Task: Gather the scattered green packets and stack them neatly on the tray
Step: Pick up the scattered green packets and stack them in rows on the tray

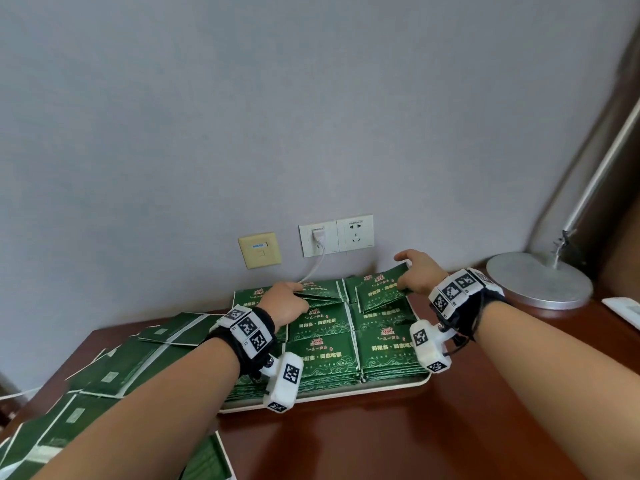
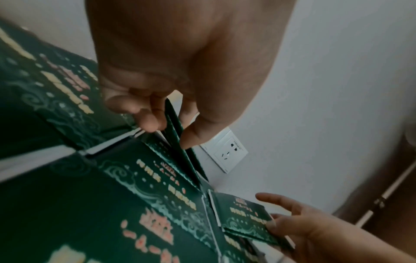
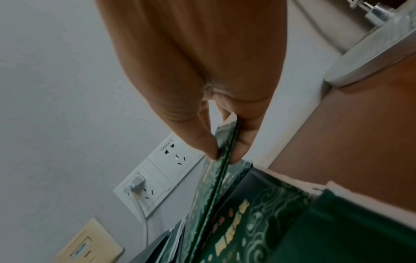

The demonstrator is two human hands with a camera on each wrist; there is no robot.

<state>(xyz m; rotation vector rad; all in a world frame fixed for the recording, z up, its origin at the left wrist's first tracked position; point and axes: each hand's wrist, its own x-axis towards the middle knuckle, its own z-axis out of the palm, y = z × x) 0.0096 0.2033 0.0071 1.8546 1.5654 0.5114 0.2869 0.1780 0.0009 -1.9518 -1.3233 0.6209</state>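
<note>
We judge the job partly done: stacks of green packets (image 1: 322,355) fill the tray (image 1: 394,385). Our left hand (image 1: 285,301) and right hand (image 1: 420,271) each pinch what seems a few packets above the far stacks. Many scattered packets (image 1: 114,372) remain on the counter (image 1: 398,438).

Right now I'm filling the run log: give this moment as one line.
left hand: pinches packets | right hand: pinches packets | both over tray stacks | loose packets left of tray
</note>
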